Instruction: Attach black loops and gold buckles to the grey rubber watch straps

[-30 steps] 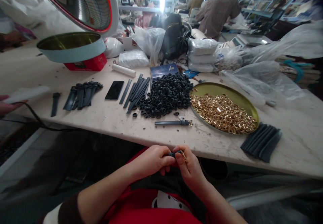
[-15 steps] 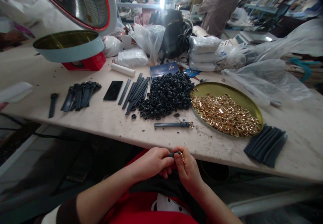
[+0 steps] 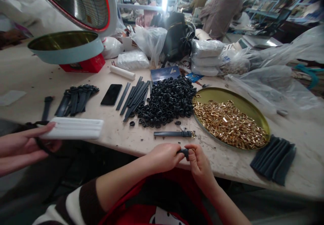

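Observation:
Both my hands pinch a short dark strap (image 3: 185, 153) just over the table's front edge. My left hand (image 3: 165, 156) is closed on its left part, and my right hand (image 3: 200, 161) grips the end with a bit of gold buckle showing. Most of the strap is hidden by my fingers. Beyond my hands lies a finished-looking dark strap (image 3: 172, 134) with a gold buckle. Behind it rises a heap of small black strap loops (image 3: 168, 101). Gold buckles (image 3: 227, 122) fill much of a round tin lid (image 3: 249, 105) to the right.
At left, another person's hand (image 3: 27, 147) holds a white flat object (image 3: 76, 128) over the table edge. Bundled straps (image 3: 77, 100), a phone (image 3: 111, 94) and flat strips (image 3: 136, 95) lie left of the heap. More dark strips (image 3: 273, 160) lie at right. A fan (image 3: 83, 2) stands upper left.
Another person's hand has come in from the left with the white object. My hands have moved slightly right with the strap, its buckle now mostly covered. The view has shifted a little.

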A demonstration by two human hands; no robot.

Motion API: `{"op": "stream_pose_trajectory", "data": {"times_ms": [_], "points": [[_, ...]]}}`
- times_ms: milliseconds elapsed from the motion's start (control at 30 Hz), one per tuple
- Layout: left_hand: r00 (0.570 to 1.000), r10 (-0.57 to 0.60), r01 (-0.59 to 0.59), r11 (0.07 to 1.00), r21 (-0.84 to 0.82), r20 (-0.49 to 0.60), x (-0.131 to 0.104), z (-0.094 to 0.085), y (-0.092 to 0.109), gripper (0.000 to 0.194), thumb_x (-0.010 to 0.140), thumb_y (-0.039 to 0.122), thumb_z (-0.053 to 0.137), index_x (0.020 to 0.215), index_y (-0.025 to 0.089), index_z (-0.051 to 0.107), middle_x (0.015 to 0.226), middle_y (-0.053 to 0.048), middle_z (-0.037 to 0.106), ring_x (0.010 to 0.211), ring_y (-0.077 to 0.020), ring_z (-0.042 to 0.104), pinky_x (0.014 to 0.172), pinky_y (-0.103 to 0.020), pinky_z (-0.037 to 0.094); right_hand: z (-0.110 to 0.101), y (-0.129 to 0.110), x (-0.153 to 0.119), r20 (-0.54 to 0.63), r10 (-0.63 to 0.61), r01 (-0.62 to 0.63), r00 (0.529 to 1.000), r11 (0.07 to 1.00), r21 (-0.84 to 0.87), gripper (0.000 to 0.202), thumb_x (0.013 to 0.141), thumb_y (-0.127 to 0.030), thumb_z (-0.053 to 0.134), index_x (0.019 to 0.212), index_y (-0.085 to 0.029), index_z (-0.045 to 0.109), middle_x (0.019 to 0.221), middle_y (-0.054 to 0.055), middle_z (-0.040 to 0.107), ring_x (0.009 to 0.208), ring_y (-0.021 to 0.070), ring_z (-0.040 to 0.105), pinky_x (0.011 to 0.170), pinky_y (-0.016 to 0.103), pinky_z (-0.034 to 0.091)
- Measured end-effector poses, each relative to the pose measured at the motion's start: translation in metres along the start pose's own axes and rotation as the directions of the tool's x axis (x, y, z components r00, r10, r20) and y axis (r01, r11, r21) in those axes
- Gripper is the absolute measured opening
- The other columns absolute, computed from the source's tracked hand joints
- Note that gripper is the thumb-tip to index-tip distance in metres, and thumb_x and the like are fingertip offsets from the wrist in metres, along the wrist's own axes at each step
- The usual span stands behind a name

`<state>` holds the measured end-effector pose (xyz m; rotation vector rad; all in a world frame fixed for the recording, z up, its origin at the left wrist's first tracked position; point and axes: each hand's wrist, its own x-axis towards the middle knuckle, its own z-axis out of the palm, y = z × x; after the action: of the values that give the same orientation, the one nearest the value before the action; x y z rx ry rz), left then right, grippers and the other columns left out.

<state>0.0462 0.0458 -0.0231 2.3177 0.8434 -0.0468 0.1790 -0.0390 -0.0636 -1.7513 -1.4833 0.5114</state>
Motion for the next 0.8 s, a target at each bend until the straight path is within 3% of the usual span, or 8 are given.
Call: {"op": "stream_pose_trajectory", "data": {"times_ms": [67, 200, 333, 433, 533, 633, 733, 800], "points": [[0.999, -0.004, 0.006, 1.0, 0.03, -0.048, 0.015, 0.004, 0.001, 0.03, 0.084, 0.037, 0.041, 0.082, 0.016, 0.063, 0.082, -0.009, 0.065, 0.075, -0.0221, 0.059, 0.065, -0.029, 0.043, -0.005, 0.01, 0.009, -0.025, 0.006, -0.009, 1.0, 0.988, -0.156, 0.028, 0.089, -0.034, 0.028, 0.098, -0.018, 0.048, 0.078, 0.007, 0.062, 0.065, 0.0185, 0.06, 0.056, 0.029, 0.044], [0.958, 0.038, -0.015, 0.996, 0.083, -0.283, 0.021, 0.005, -0.003, 0.027, 0.081, 0.035, 0.051, 0.097, 0.016, 0.06, 0.098, -0.01, 0.062, 0.09, -0.0237, 0.056, 0.08, -0.035, 0.043, -0.015, 0.03, 0.022, -0.093, 0.084, -0.119, 0.992, 0.859, -0.498, 0.039, 0.087, -0.044, 0.031, 0.104, -0.016, 0.051, 0.072, 0.008, 0.065, 0.059, 0.0235, 0.06, 0.051, 0.031, 0.038], [0.914, 0.035, -0.009, 0.998, 0.065, -0.404, -0.009, 0.001, -0.019, 0.023, 0.083, 0.024, 0.049, 0.103, 0.018, 0.058, 0.106, -0.008, 0.06, 0.098, -0.0209, 0.053, 0.088, -0.036, 0.041, -0.019, 0.042, 0.02, -0.142, 0.11, -0.169, 0.984, 0.833, -0.526, 0.046, 0.086, -0.05, 0.031, 0.11, -0.016, 0.05, 0.067, 0.004, 0.063, 0.055, 0.0231, 0.059, 0.047, 0.03, 0.035], [0.888, -0.002, 0.045, 0.996, 0.082, -0.46, -0.039, -0.01, -0.044, 0.023, 0.085, 0.022, 0.043, 0.102, 0.018, 0.059, 0.107, -0.008, 0.059, 0.1, -0.0192, 0.052, 0.091, -0.035, 0.04, -0.018, 0.046, 0.015, -0.171, 0.1, -0.172, 0.98, 0.856, -0.488, 0.047, 0.085, -0.051, 0.033, 0.11, -0.016, 0.052, 0.067, 0.004, 0.063, 0.057, 0.0235, 0.059, 0.049, 0.031, 0.036], [0.846, -0.079, 0.207, 0.96, 0.188, -0.527, -0.071, -0.041, -0.084, 0.029, 0.085, 0.021, 0.042, 0.112, 0.016, 0.053, 0.121, -0.01, 0.051, 0.112, -0.0203, 0.046, 0.098, -0.035, 0.034, -0.017, 0.05, 0.012, -0.181, 0.098, -0.173, 0.979, 0.869, -0.464, 0.046, 0.084, -0.051, 0.034, 0.108, -0.017, 0.053, 0.069, 0.005, 0.064, 0.06, 0.0251, 0.059, 0.051, 0.032, 0.037], [0.849, -0.193, 0.4, 0.844, 0.359, -0.491, -0.104, -0.085, -0.131, 0.052, 0.078, 0.027, 0.053, 0.126, 0.011, 0.04, 0.135, -0.015, 0.035, 0.124, -0.0252, 0.032, 0.103, -0.037, 0.025, -0.018, 0.053, 0.013, -0.174, 0.086, -0.156, 0.981, 0.884, -0.442, 0.043, 0.083, -0.049, 0.035, 0.105, -0.017, 0.055, 0.071, 0.006, 0.064, 0.062, 0.0253, 0.059, 0.053, 0.032, 0.038], [0.851, -0.369, 0.511, 0.746, 0.427, -0.374, -0.129, -0.121, -0.172, 0.075, 0.07, 0.038, 0.06, 0.13, 0.004, 0.032, 0.136, -0.02, 0.034, 0.125, -0.03, 0.03, 0.103, -0.039, 0.022, -0.02, 0.046, 0.007, -0.249, 0.049, -0.138, 0.967, 0.924, -0.356, 0.04, 0.083, -0.046, 0.038, 0.099, -0.016, 0.058, 0.074, 0.008, 0.063, 0.062, 0.0225, 0.058, 0.056, 0.032, 0.04], [0.835, -0.478, 0.55, 0.722, 0.421, -0.272, -0.136, -0.134, -0.19, 0.082, 0.064, 0.045, 0.062, 0.13, 0.007, 0.032, 0.135, -0.02, 0.036, 0.122, -0.0317, 0.034, 0.099, -0.038, 0.027, -0.019, 0.034, -0.004, -0.291, -0.001, -0.083, 0.957, 0.958, -0.276, 0.035, 0.081, -0.044, 0.042, 0.095, -0.016, 0.058, 0.076, 0.008, 0.063, 0.061, 0.0201, 0.057, 0.059, 0.031, 0.042]]}}
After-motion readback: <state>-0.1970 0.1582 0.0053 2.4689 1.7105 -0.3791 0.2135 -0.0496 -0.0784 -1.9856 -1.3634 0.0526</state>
